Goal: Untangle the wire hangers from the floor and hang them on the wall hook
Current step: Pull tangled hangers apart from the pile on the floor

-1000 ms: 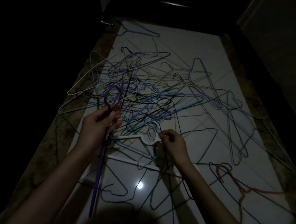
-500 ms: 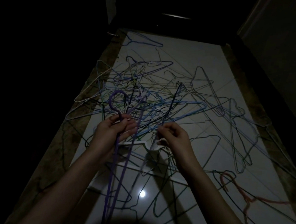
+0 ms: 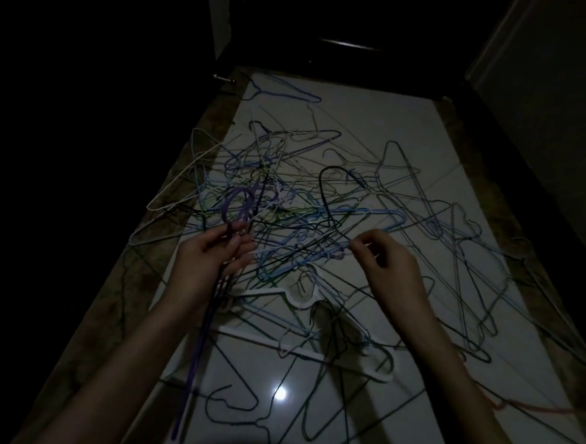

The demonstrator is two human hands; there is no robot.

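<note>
Gripping thin purple wire hangers (image 3: 211, 306) in our left hand (image 3: 210, 261), we pinch a light blue wire hanger (image 3: 320, 254) with our right hand (image 3: 390, 265) above the tangled heap on glossy white floor tiles (image 3: 376, 124).

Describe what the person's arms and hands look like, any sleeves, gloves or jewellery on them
Both forearms are bare up to the bottom edge of the picture, with no sleeves in view. The left hand and the right hand wear no gloves. No ring, watch or bracelet shows, though the light is too dim to rule out something small.
</note>
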